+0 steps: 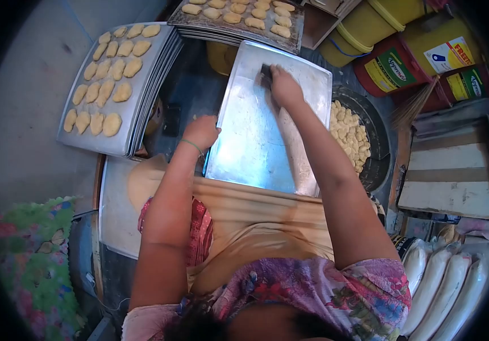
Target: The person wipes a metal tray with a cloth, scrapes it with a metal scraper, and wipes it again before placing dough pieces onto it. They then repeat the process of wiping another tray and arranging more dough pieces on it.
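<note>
An empty metal baking tray (pixel 250 142) lies in front of me over my lap. My left hand (pixel 202 132) grips its left edge. My right hand (pixel 283 85) reaches to the tray's far end and presses a small dark brush (pixel 265 74) onto the metal. A round dark pan of small yellow dough pieces (pixel 351 136) sits just right of the tray, partly hidden by my right forearm.
A stack of trays (pixel 142 96) with shaped dough pieces stands at the left. Another filled tray (pixel 238 20) is at the back. Yellow and red buckets (pixel 403 51) crowd the back right, a wooden box (pixel 454 170) sits right, and white sacks (pixel 449 284) lie at the lower right.
</note>
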### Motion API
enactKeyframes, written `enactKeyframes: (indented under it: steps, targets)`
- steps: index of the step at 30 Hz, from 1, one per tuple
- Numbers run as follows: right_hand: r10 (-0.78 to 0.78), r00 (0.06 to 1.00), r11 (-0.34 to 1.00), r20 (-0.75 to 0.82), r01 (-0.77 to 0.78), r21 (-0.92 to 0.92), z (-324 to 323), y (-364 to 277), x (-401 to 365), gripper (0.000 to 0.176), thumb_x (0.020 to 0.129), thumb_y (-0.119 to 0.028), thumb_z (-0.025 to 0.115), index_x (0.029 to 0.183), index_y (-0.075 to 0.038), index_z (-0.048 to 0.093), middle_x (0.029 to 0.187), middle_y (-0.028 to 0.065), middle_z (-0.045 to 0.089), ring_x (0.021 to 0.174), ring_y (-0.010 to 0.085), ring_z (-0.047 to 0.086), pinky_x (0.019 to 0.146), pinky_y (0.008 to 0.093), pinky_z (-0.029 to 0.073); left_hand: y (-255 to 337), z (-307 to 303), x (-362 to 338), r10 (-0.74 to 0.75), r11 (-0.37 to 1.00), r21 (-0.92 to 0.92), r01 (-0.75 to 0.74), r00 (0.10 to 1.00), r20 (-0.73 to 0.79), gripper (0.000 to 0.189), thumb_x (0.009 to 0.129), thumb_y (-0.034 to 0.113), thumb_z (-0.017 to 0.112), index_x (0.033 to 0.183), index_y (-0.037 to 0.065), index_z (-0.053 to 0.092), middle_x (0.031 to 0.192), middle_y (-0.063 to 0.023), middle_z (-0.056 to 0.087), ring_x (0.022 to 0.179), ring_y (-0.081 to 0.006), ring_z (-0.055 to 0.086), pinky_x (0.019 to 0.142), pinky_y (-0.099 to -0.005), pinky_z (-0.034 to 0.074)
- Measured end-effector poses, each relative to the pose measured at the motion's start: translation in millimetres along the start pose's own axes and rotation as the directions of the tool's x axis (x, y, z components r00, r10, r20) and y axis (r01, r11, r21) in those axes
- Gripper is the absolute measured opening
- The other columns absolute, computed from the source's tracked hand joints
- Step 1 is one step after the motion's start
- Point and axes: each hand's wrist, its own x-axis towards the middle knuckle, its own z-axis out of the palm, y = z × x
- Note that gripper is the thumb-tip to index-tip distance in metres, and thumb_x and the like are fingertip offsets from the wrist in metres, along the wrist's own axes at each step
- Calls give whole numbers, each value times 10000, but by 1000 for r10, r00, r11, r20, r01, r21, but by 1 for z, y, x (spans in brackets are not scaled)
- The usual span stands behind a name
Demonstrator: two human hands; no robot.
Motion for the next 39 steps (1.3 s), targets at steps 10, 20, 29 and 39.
enactKeyframes:
  steps: [10, 20, 29, 39]
  targets:
    - [-435, 825, 895, 360, 439, 74, -26, -82, -279, 751, 741, -151, 629, 1420, -3, 346, 1441, 199, 396, 1345, 333, 378, 1134, 477, 250, -11, 3, -19, 109, 981, -161, -110, 994, -13, 305, 882, 133, 514, 1136, -13, 599, 1086, -272, 607, 1038, -414, 567, 914, -464, 445]
    - [-169, 985, 983, -31, 166, -76, 36, -27, 8, 498, 831, -119, 526, 1319, -36, 467, 1380, 168, 471, 1303, 292, 421, 1104, 483, 285, -14, 10, -3, 137, 987, 88, -136, 991, 2, 263, 832, 89, 462, 992, -3, 649, 1047, -250, 632, 988, -411, 602, 862, -479, 476]
    - [-263, 954, 965, -145, 260, -40, -75, 16, -92, 502, 836, 1, 455, 1337, -33, 461, 1404, 188, 450, 1312, 332, 413, 1100, 422, 324, 0, -4, -5, 44, 990, 130, -47, 999, 28, 278, 854, 170, 545, 1034, -23, 630, 1078, -256, 614, 1045, -400, 571, 912, -464, 455]
    - [470, 874, 866, 123, -429, -258, -146, 97, -474, 614, 850, -63, 507, 1437, -33, 333, 1459, 229, 355, 1368, 391, 309, 1129, 460, 255, 63, -72, -160, 207, 975, 135, -178, 947, -245, 378, 861, 242, 616, 1130, -23, 608, 1075, -211, 614, 980, -380, 598, 836, -427, 475]
